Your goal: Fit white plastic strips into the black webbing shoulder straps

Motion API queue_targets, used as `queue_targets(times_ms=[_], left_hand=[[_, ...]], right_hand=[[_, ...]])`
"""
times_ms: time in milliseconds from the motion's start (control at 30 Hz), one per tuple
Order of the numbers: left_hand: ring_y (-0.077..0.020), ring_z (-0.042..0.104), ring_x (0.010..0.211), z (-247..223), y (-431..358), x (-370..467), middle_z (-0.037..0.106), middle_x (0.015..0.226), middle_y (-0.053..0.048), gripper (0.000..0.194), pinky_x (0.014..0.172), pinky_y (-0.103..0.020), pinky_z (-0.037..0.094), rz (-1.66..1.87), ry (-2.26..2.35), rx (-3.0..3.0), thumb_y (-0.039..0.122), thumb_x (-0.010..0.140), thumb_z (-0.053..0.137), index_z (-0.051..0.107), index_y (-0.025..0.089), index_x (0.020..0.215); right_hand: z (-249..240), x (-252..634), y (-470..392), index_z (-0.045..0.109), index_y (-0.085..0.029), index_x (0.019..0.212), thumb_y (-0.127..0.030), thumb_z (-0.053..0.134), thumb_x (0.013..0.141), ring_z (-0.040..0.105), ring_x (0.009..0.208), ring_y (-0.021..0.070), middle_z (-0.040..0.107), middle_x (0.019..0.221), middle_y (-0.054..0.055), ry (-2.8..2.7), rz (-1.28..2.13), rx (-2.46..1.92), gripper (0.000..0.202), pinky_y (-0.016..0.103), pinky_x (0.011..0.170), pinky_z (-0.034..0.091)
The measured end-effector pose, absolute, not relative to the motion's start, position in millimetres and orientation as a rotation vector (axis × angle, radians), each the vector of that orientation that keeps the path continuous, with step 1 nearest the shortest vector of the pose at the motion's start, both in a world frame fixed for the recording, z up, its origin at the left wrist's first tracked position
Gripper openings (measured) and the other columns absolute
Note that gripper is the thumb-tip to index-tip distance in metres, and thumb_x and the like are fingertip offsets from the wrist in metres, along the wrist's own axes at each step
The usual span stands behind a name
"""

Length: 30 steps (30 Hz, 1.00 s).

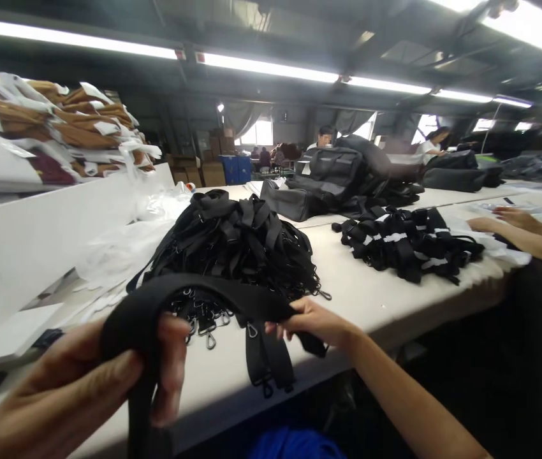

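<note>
A wide black webbing strap (213,290) arches between my two hands over the near edge of the table. My left hand (89,376), close to the camera, is wrapped round one stretch of it, and the strap hangs down below the fingers. Farther right, my right hand (312,319) pinches the strap near its other end. Just beyond lies a big heap of black straps (242,236) with metal snap hooks (210,341) along its front. Some strap ends with hooks hang over the table edge beneath my right hand.
Rolled black straps with white bands (405,239) lie on the pale tabletop (342,280) to the right, beside another person's hands (514,223). Black bags (333,178) stand behind. On the left are a white panel (60,239), clear plastic and stacked brown bundles (84,121).
</note>
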<state>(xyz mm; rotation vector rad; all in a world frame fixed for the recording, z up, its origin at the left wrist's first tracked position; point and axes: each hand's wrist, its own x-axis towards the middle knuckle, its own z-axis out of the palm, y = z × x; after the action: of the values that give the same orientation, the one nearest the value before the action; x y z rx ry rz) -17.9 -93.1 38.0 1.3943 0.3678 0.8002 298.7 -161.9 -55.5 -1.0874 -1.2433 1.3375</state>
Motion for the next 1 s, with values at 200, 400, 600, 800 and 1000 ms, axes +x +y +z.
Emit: queue_targets(times_ms=[200,400,600,800,1000], left_hand=[[-0.0217,0.074,0.076,84.3,-82.7,28.5,0.074,0.101,-0.012,0.035,0.065,-0.025,0.064,1.044,0.256,1.435,0.017,0.086,0.064,0.067,0.016,0.120],[-0.0204,0.073,0.076,81.5,-93.0,36.6,0.075,0.102,-0.013,0.042,0.066,-0.026,0.064,1.132,0.328,1.541,0.019,0.086,0.066,0.059,0.015,0.128],[-0.0225,0.074,0.071,77.8,-90.3,32.1,0.076,0.094,-0.014,0.040,0.064,-0.029,0.065,1.238,0.281,1.603,0.019,0.082,0.071,0.064,0.010,0.121],[-0.0242,0.074,0.068,75.8,-98.4,43.6,0.076,0.094,-0.014,0.043,0.060,-0.032,0.065,1.196,0.310,1.631,0.021,0.080,0.073,0.064,0.010,0.121],[-0.0200,0.074,0.078,70.4,-100.7,48.6,0.076,0.094,-0.009,0.038,0.076,-0.026,0.063,1.324,0.405,1.636,0.019,0.084,0.068,0.065,0.013,0.121]], right_hand=[[-75.0,199.4,-163.3,0.058,-0.018,0.129,-0.031,0.080,0.074,0.064,0.084,0.0154,0.070,0.094,0.006,-1.163,1.543,-0.668,0.061,0.032,0.084,0.047],[-58.2,182.6,-162.0,0.054,-0.023,0.134,-0.015,0.084,0.063,0.049,0.065,0.0075,0.056,0.077,-0.005,-1.210,1.310,-0.689,0.078,0.022,0.069,0.043],[-53.3,191.2,-161.2,0.070,-0.016,0.106,-0.018,0.066,0.076,0.053,0.073,0.0108,0.062,0.091,0.002,-1.256,1.231,-0.647,0.030,0.024,0.070,0.043],[-29.5,186.0,-158.4,0.070,-0.014,0.087,-0.029,0.060,0.080,0.062,0.080,0.0160,0.070,0.092,0.007,-1.161,1.302,-0.576,0.019,0.030,0.081,0.047],[-31.3,177.8,-177.5,0.067,-0.011,0.093,-0.048,0.069,0.077,0.062,0.102,0.0247,0.069,0.095,0.010,-1.136,1.586,-0.564,0.041,0.034,0.090,0.047]])
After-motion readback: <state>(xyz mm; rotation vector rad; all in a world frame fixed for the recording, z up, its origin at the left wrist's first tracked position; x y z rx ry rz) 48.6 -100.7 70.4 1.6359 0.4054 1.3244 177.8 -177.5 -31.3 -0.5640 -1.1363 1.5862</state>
